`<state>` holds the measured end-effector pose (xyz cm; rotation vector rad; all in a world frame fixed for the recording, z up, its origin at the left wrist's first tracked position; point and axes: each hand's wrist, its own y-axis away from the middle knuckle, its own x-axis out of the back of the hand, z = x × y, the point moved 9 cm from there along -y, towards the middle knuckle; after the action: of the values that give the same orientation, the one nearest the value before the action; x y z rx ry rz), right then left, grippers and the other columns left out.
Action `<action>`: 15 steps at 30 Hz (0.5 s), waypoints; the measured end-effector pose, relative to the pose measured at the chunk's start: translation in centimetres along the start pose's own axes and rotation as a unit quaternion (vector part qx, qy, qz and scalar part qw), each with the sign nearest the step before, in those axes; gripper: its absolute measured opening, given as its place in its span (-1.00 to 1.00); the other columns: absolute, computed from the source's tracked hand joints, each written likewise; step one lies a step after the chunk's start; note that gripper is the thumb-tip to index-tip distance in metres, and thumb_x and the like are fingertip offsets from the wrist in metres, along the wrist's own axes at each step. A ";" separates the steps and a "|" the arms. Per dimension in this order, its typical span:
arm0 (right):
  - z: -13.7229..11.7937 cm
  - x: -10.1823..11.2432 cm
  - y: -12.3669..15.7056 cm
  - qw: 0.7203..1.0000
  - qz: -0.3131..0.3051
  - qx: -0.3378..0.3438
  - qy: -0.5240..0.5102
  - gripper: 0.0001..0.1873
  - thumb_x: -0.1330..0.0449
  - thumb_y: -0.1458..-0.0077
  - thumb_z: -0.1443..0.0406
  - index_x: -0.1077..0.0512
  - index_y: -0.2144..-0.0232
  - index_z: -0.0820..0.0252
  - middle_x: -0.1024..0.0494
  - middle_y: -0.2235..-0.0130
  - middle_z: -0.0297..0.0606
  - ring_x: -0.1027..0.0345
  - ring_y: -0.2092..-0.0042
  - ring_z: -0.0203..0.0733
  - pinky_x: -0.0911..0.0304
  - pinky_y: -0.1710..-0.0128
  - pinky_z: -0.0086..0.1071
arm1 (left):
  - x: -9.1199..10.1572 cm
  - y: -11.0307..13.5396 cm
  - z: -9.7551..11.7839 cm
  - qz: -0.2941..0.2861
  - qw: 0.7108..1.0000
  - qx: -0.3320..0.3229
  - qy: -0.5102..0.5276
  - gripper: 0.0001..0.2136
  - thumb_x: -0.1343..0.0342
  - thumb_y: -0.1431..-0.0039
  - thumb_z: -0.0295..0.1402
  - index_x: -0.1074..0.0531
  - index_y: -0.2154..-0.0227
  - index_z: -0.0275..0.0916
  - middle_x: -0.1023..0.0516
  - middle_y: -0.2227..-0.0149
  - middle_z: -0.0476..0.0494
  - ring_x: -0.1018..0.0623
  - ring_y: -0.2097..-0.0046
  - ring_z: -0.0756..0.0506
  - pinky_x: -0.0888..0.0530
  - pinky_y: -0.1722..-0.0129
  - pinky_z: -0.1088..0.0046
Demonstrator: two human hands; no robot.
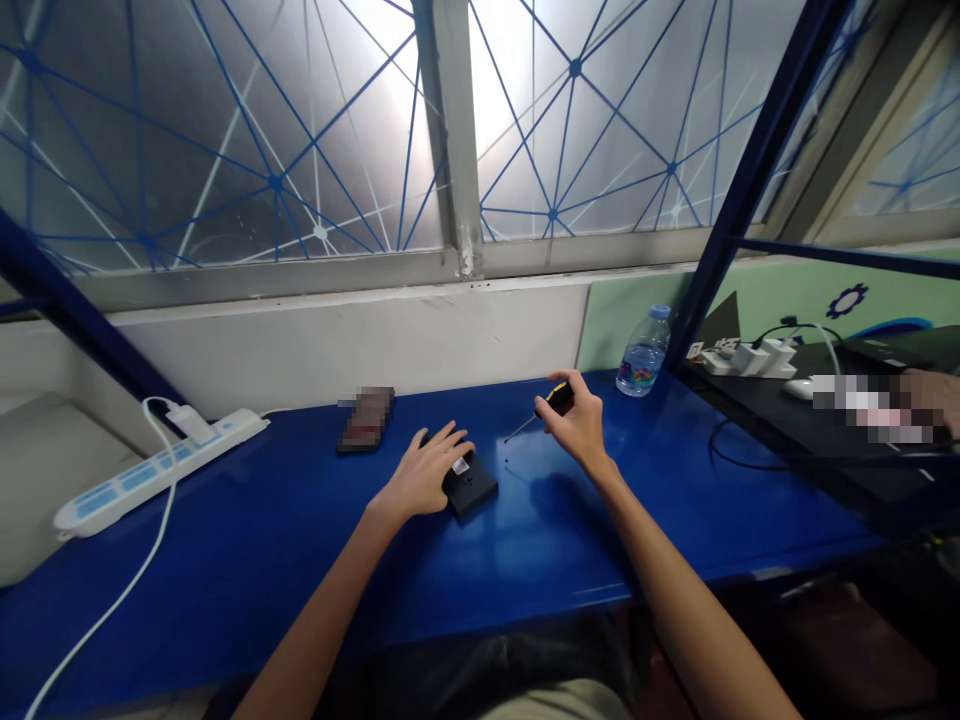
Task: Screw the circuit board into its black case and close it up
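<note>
My left hand (427,470) lies over a flat black box-shaped device (474,490) on the blue table, fingers spread across its far part and covering it. A small pale label shows beside the fingers. In my right hand (577,420) is a screwdriver (553,398) with a yellow and black handle, gripped by closed fingers. Its thin shaft slants down to the left, the tip over the table to the right of the device. Close to the tip is a tiny dark speck (507,461), too small to name.
A dark phone-like object (367,418), partly blurred, lies left of the device. At the left, a white power strip (161,472) trails a white cable. A water bottle (644,352) stands at the back right. Beyond it, a black table (780,430) holds plugs, cables and a mouse.
</note>
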<state>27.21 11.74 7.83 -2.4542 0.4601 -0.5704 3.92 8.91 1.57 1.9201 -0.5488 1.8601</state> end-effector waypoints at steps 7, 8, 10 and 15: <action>-0.4 -0.6 0.3 1.000 -0.022 0.002 -0.002 -0.70 -0.23 -0.02 0.19 -0.39 0.16 0.09 -0.50 0.56 -0.42 -0.42 0.55 -0.18 -0.30 0.47 -0.39 | 1.7 1.0 -1.1 -0.026 0.994 0.077 -0.070 -0.33 -0.17 0.11 -0.48 -0.39 -0.19 -0.27 -0.42 -0.18 -0.47 -0.35 -0.22 -0.46 -0.31 -0.12 -0.07; -0.4 -0.6 0.3 1.000 -0.024 0.001 -0.001 -0.70 -0.23 -0.02 0.18 -0.39 0.16 0.09 -0.50 0.57 -0.42 -0.42 0.56 -0.18 -0.30 0.47 -0.39 | 1.9 1.2 -1.3 -0.041 0.993 0.086 -0.075 -0.32 -0.18 0.11 -0.46 -0.38 -0.20 -0.28 -0.43 -0.16 -0.48 -0.37 -0.20 -0.46 -0.31 -0.11 -0.07; -0.5 -0.7 0.3 1.000 -0.026 0.002 0.002 -0.70 -0.23 -0.02 0.19 -0.39 0.16 0.09 -0.50 0.57 -0.42 -0.42 0.56 -0.18 -0.30 0.47 -0.39 | 2.0 1.4 -1.5 -0.074 0.989 0.104 -0.078 -0.29 -0.19 0.11 -0.44 -0.35 -0.23 -0.30 -0.43 -0.15 -0.50 -0.38 -0.18 -0.47 -0.31 -0.11 -0.06; -0.5 -1.1 0.5 0.999 -0.034 0.009 0.006 -0.71 -0.22 -0.03 0.19 -0.38 0.15 0.08 -0.50 0.57 -0.42 -0.43 0.56 -0.19 -0.30 0.47 -0.40 | 2.1 1.3 -2.7 -0.159 0.974 0.143 -0.074 -0.31 -0.27 0.10 -0.30 -0.40 -0.20 -0.27 -0.48 -0.12 -0.47 -0.42 -0.14 -0.46 -0.34 -0.09 -0.02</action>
<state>25.93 11.54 7.60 -2.4583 0.3754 -0.6138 1.00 9.28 3.76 2.1916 -0.0058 1.6677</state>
